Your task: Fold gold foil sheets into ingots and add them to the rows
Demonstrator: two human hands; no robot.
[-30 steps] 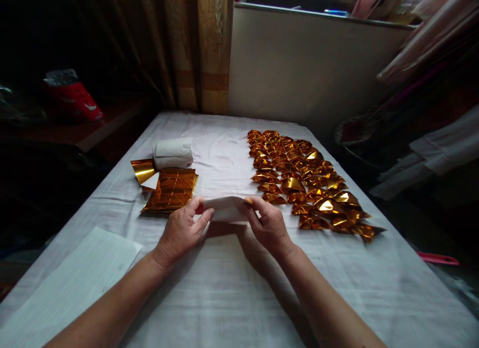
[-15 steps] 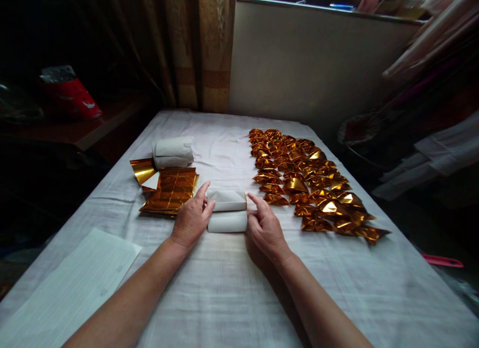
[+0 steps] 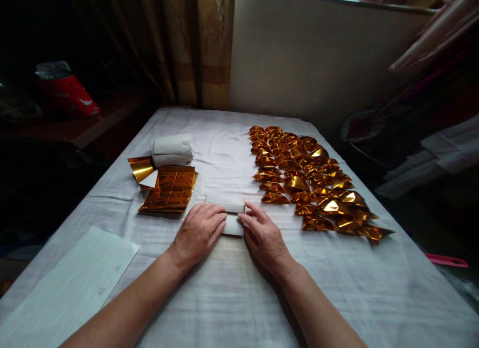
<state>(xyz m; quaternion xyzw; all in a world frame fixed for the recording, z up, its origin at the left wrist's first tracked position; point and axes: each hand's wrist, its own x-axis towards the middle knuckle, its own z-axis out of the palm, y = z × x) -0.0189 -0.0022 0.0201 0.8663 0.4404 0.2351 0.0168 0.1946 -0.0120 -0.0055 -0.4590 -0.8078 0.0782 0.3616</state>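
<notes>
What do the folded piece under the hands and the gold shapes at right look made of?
Folded piece: apparently thin paper, matte white, holding crisp creases. Gold shapes: probably foil-faced paper, glossy, with sharp glints on their facets.

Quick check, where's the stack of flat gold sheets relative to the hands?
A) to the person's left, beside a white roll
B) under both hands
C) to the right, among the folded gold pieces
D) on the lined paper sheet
A: the stack of flat gold sheets lies left of the left hand, just in front of the white roll; the folded gold pieces lie to the right.
</notes>
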